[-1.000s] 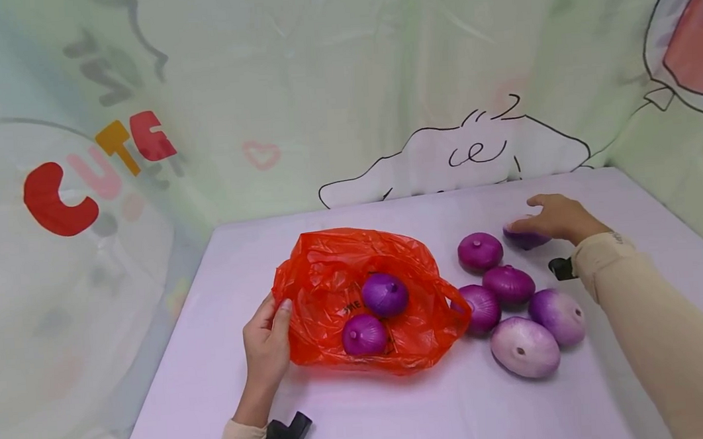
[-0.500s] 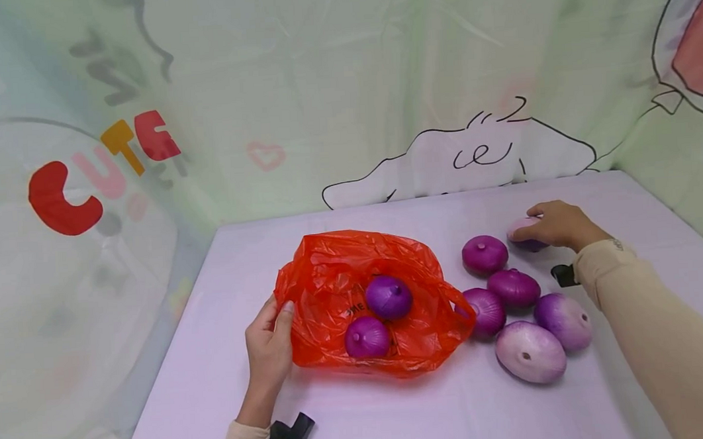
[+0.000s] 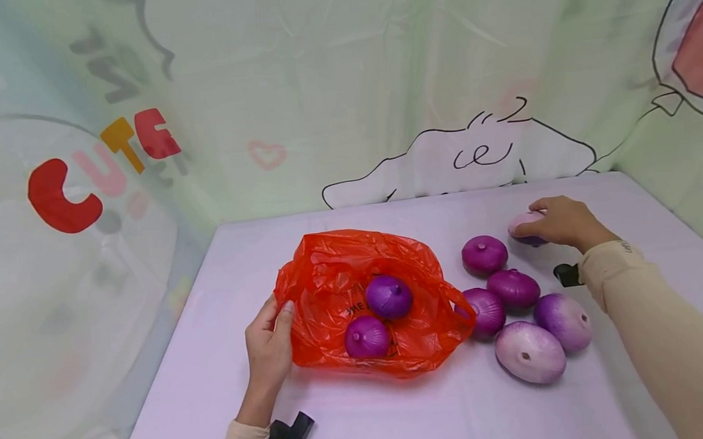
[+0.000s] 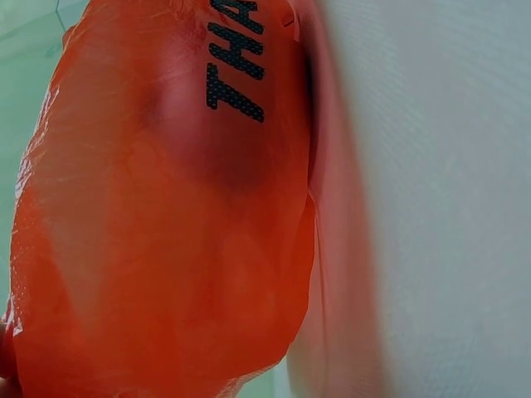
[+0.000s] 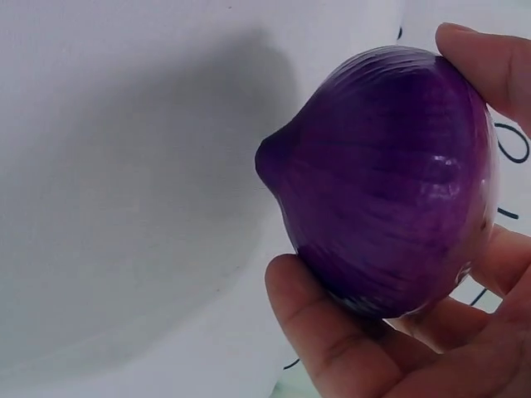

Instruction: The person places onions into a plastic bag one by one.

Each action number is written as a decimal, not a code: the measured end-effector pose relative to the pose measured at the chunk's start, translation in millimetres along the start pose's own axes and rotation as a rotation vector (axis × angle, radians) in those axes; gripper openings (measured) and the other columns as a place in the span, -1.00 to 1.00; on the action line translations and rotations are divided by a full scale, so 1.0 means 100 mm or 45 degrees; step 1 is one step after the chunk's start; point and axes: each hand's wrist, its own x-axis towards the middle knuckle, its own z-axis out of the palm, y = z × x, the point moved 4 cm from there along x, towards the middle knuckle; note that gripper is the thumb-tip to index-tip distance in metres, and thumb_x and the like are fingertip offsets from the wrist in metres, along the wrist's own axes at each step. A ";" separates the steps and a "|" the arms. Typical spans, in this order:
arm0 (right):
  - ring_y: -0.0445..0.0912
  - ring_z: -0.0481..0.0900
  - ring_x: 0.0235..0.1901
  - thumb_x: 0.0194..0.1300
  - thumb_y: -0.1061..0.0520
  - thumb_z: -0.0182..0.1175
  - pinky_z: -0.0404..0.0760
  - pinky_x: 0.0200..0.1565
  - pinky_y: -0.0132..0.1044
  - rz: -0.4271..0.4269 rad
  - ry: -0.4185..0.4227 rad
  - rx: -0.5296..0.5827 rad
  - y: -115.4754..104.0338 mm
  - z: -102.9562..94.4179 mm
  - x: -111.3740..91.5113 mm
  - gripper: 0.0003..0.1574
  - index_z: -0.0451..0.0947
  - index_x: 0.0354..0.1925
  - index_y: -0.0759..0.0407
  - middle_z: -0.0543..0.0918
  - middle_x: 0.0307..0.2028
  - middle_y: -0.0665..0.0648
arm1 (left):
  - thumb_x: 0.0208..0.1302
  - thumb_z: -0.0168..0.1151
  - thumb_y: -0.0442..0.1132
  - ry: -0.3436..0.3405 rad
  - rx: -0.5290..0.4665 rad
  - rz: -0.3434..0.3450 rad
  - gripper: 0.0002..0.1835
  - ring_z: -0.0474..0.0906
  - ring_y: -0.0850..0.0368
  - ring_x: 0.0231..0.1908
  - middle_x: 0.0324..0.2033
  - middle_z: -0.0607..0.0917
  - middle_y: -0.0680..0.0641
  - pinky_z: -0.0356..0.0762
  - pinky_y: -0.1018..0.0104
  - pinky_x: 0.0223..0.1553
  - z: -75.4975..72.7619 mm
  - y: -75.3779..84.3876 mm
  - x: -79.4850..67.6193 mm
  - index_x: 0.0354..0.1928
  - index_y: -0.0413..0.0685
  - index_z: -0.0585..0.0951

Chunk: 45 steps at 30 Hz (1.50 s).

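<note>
My left hand (image 3: 270,346) pinches the left edge of a thin red plastic bag (image 3: 324,261), its thumb on the near face. The bag gapes toward me; a dark purple onion (image 3: 389,297) and a magenta onion (image 3: 367,337) lie inside. In the left wrist view the red plastic (image 4: 166,274) with black lettering fills most of the picture. At the back right my right hand (image 3: 566,223) grips a purple and white onion (image 5: 390,182), thumb and fingers round its sides. Its pointed tip faces the table in the right wrist view, with a shadow beside it.
Several more onions sit right of the bag: a magenta one (image 3: 484,255) at the back, darker ones (image 3: 513,288) in the middle, and a pale one (image 3: 530,353) in front. The bag's right handle loop overlaps one onion (image 3: 486,313). A printed curtain (image 3: 345,100) stands behind the table.
The onion in my right hand has turned from its dark side to its pale side facing up, and is slightly higher. My left hand keeps holding the bag.
</note>
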 end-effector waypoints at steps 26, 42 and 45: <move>0.58 0.21 0.32 0.31 -0.41 0.31 0.33 0.25 0.55 -0.043 0.122 0.061 -0.48 -0.16 -0.34 0.22 0.21 0.49 0.44 0.23 0.40 0.69 | 0.56 0.15 -0.32 -0.016 -0.004 0.003 -0.63 0.61 -0.03 0.25 0.31 0.63 -0.06 0.64 0.37 0.11 0.01 0.04 -0.02 0.32 -0.19 0.62; 0.44 0.38 0.27 0.33 -0.26 0.35 0.56 0.11 0.40 -0.210 0.191 0.110 -1.11 -0.11 -0.57 0.03 0.33 0.46 0.37 0.43 0.34 0.57 | 0.57 0.15 -0.28 -0.018 0.024 0.019 -0.60 0.58 -0.07 0.30 0.34 0.61 -0.08 0.61 0.40 0.13 0.01 0.02 -0.02 0.36 -0.17 0.59; 0.42 0.40 0.26 0.33 -0.23 0.36 0.57 0.11 0.39 -0.246 0.201 0.121 -1.22 -0.11 -0.62 -0.01 0.36 0.45 0.35 0.46 0.33 0.54 | 0.58 0.15 -0.28 -0.022 0.024 0.017 -0.60 0.56 -0.08 0.31 0.35 0.60 -0.08 0.61 0.40 0.13 0.01 0.03 -0.02 0.36 -0.17 0.58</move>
